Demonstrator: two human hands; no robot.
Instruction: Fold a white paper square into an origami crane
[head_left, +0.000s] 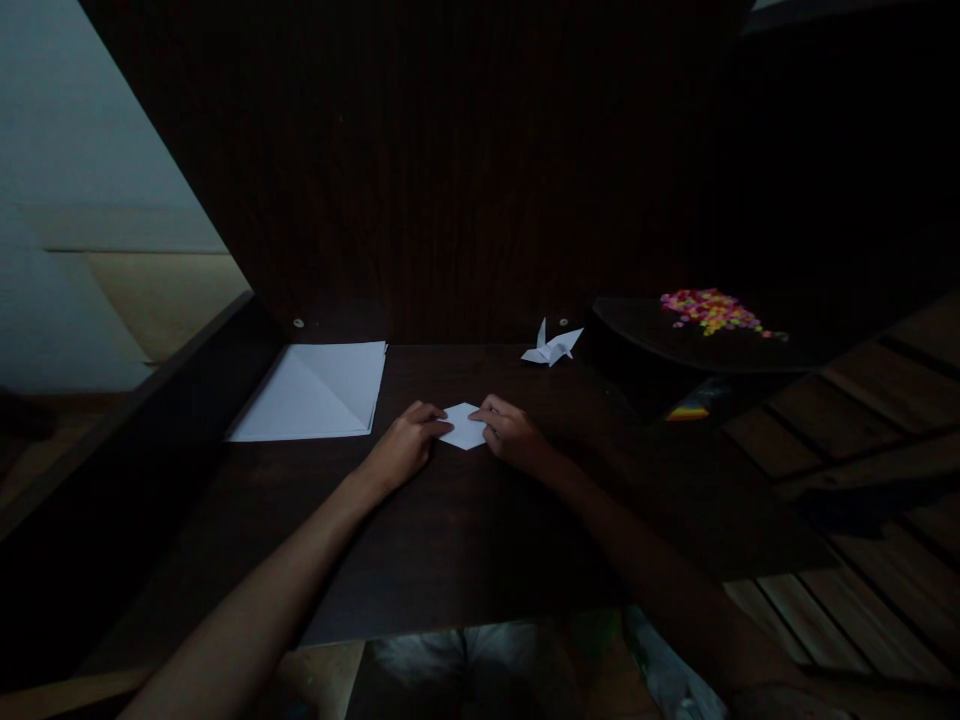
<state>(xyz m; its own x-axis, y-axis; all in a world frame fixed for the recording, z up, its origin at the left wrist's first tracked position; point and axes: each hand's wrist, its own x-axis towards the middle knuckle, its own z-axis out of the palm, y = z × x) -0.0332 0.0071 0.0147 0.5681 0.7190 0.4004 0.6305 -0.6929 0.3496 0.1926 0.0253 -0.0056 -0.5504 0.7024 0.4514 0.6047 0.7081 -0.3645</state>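
Note:
A small folded piece of white paper [465, 428], roughly six-sided, lies low over the dark wooden desk between my two hands. On its left side, my left hand [411, 440] pinches the edge between thumb and fingers. The right edge is gripped the same way by my right hand [511, 432], its thumb resting on top of the paper. Behind the right hand stands a folded white paper crane [553, 346]. To the left is a stack of white paper sheets [311, 390], the top one showing diagonal creases.
A rounded dark shelf [637, 325] at the right carries a heap of small pink, red and yellow pieces [712, 310]. Below it sits a rainbow-coloured item [690, 405]. A dark upright panel [450, 170] closes off the back, and a side board [150, 420] borders the left.

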